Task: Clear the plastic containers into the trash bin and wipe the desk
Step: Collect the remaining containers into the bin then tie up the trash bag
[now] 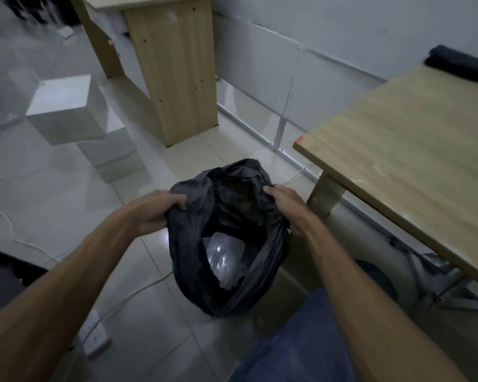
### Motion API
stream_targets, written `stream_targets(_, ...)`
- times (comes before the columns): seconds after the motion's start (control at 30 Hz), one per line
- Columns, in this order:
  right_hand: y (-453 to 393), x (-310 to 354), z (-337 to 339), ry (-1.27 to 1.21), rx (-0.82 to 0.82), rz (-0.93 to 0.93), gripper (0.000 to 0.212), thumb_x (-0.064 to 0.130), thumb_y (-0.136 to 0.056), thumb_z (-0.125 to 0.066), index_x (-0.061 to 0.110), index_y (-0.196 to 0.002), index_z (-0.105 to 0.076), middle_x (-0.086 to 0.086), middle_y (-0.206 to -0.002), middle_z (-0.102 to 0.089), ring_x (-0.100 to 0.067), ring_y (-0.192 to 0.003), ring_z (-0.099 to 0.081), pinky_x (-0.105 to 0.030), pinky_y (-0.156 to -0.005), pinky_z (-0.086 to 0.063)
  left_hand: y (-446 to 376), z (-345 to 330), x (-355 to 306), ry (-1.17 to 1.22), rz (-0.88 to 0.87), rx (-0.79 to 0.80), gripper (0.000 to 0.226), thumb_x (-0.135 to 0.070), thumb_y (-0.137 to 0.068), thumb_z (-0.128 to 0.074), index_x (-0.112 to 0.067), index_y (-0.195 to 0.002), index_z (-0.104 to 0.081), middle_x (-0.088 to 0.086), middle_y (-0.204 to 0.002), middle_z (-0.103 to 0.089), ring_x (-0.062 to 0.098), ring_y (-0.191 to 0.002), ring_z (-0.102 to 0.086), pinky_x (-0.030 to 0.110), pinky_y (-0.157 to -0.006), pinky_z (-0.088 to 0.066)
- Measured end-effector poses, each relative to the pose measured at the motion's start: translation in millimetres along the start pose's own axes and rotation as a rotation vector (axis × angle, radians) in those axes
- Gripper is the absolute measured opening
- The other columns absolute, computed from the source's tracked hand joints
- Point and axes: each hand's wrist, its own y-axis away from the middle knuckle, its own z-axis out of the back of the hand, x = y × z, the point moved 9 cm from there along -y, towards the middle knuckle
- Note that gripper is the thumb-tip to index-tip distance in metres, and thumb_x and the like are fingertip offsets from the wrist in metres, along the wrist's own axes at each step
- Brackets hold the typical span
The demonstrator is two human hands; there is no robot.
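A black trash bag [189,260] stands on the tiled floor in the middle of the view, its mouth held wide. My left hand [156,210] grips the bag's left rim. My right hand [289,206] grips the right rim. Clear plastic containers [225,257] lie inside the bag, glinting in the light. The wooden desk [414,158] stretches along the right side, its top bare except for a dark rolled cloth [458,63] at the far end.
A second wooden desk panel [174,70] stands at the back. White boxes [66,108] sit on the floor at the left. A white power strip [93,336] and cables lie by my left forearm. My jeans-clad leg [301,340] is below the bag.
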Motion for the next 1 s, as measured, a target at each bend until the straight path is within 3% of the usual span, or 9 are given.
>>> stream_targets(0.13, 3.8, 0.6, -56.3, -0.040, 0.269, -0.062, 0.073, 0.071, -0.081, -0.074, 0.014, -0.126, -0.072, -0.008, -0.120, -0.077, -0.027, -0.112, -0.073, -0.045, -0.103, -0.055, 10.1, -64.7, -7.4, -0.015, -0.087, 0.239, 0.043, 0.011, -0.090, -0.048, 0.004, -0.131, -0.061, 0.025, -0.127, -0.069, 0.032, -0.103, -0.071, 0.034, -0.081, -0.062)
stream_targets(0.2, 2.9, -1.1, -70.6, -0.003, 0.308, -0.092, 0.085, 0.068, -0.067, -0.088, 0.013, -0.129, -0.070, -0.009, -0.120, -0.076, -0.029, -0.111, -0.073, -0.048, -0.102, -0.056, 16.8, -93.3, -6.9, -0.154, -0.119, 0.384, 0.041, 0.007, -0.094, -0.052, 0.001, -0.133, -0.061, 0.024, -0.131, -0.067, 0.037, -0.118, -0.066, 0.044, -0.103, -0.055)
stream_targets(0.33, -5.8, 0.8, -55.7, 0.082, 0.191, -0.039, 0.031, 0.014, -0.088, -0.077, 0.002, -0.117, -0.070, -0.020, -0.112, -0.076, -0.035, -0.104, -0.074, -0.053, -0.098, -0.058, 23.3, -102.3, 3.3, -0.292, -0.068, 0.592, 0.052, -0.004, -0.093, -0.066, -0.018, -0.143, -0.059, 0.008, -0.140, -0.065, 0.027, -0.134, -0.058, 0.045, -0.117, -0.041)
stream_targets(0.43, -6.0, -1.1, -38.2, -0.084, 0.085, -0.044, 0.026, -0.006, -0.099, -0.053, 0.004, -0.123, -0.062, -0.028, -0.122, -0.068, -0.039, -0.108, -0.070, -0.051, -0.096, -0.059, 8.5, -86.3, 13.7, -0.550, -0.133, 0.482, 0.103, -0.040, -0.066, -0.096, -0.032, -0.152, -0.040, -0.008, -0.157, -0.044, 0.014, -0.146, -0.041, 0.045, -0.122, -0.035)
stream_targets(0.53, -9.5, -7.6, -34.0, -0.360, 0.021, -0.092, 0.041, -0.010, -0.102, -0.043, 0.017, -0.132, -0.046, -0.025, -0.129, -0.059, -0.042, -0.114, -0.066, -0.056, -0.096, -0.058, 0.2, -104.9, 34.0, -0.650, -0.212, 0.483, 0.147, -0.062, -0.043, -0.097, -0.057, -0.155, -0.002, -0.029, -0.161, -0.015, 0.011, -0.153, -0.016, 0.039, -0.126, -0.018)
stream_targets(0.67, -11.4, -23.0, -38.9, -0.536, -0.009, -0.192, 0.068, -0.018, -0.099, -0.032, 0.032, -0.145, -0.036, -0.022, -0.123, -0.056, -0.041, -0.113, -0.064, -0.053, -0.091, -0.060, 14.8, -128.7, 41.2, -1.538, -0.800, 0.192, 0.166, -0.072, -0.043, -0.090, -0.041, -0.156, 0.029, 0.001, -0.167, 0.031, 0.027, -0.156, 0.019, 0.050, -0.124, 0.000)
stream_targets(0.77, -10.2, -31.7, -36.2, -0.614, -0.063, -0.225, 0.072, -0.021, -0.097, -0.026, 0.027, -0.149, -0.036, -0.024, -0.127, -0.053, -0.040, -0.112, -0.061, -0.049, -0.085, -0.061, 37.5, -144.1, 35.0, -1.671, -1.082, 0.164, 0.126, -0.073, -0.064, -0.079, -0.049, -0.161, -0.001, 0.011, -0.170, 0.015, 0.039, -0.157, 0.005, 0.059, -0.124, -0.006)
stream_targets(0.87, -14.0, -38.5, -25.8, -0.666, -0.109, -0.221, 0.076, -0.022, -0.097, -0.022, 0.027, -0.155, -0.031, -0.025, -0.153, -0.038, -0.044, -0.127, -0.054, -0.061, -0.100, -0.054, 47.4, -146.1, 36.3, -1.662, -1.179, 0.270, 0.056, -0.072, -0.088, -0.050, -0.048, -0.139, -0.054, 0.004, -0.172, 0.000, 0.035, -0.157, -0.001, 0.065, -0.124, -0.014)
stream_targets(1.0, -16.6, -42.1, -18.0, -0.731, -0.110, -0.247, 0.088, -0.023, -0.098, -0.025, 0.038, -0.161, -0.019, -0.026, -0.162, -0.025, -0.048, -0.135, -0.047, -0.064, -0.102, -0.052, 42.3, -134.3, 36.3, -1.660, -1.032, 0.150, 0.070, -0.078, -0.087, -0.041, -0.021, -0.117, -0.067, 0.005, -0.173, 0.004, 0.036, -0.158, 0.003, 0.069, -0.120, -0.013)
